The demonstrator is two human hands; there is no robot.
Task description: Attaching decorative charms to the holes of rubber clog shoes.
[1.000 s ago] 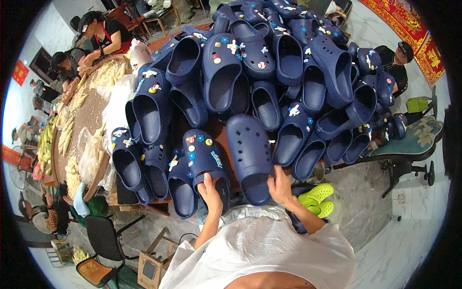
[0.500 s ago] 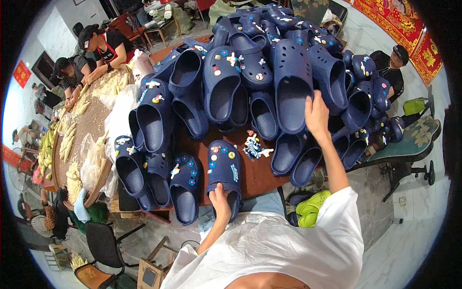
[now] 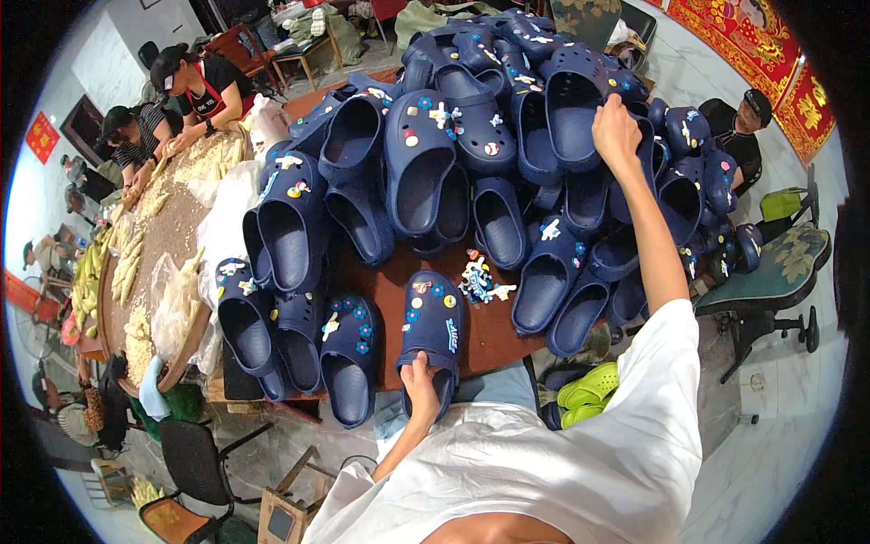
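At the table's front edge my left hand [image 3: 420, 385] is closed on the rear of a navy clog [image 3: 433, 313] decorated with flower and other charms. Over the right side of the shoe pile, my right hand [image 3: 618, 134] grips the edge of a navy clog without charms [image 3: 577, 104], held toe up. Loose charms [image 3: 482, 279] lie heaped just beyond the decorated clog. Beside that clog, to its left, rests another navy clog with blue flowers [image 3: 351, 358]. Many more navy clogs [image 3: 420, 154] are stacked behind, most bearing charms.
The reddish-brown table [image 3: 494, 346] bears the pile. To the left, a big round tray [image 3: 192, 340] holds pale kernels and cobs, with two people working at it. Another person [image 3: 739, 131] sits at the right. Green clogs [image 3: 589, 390] lie below the table; chairs [image 3: 192, 453] stand around.
My right hand has moved up and away from me, carrying the undecorated clog farther back over the pile and uncovering clogs beneath. The left hand and its clog have shifted slightly right.
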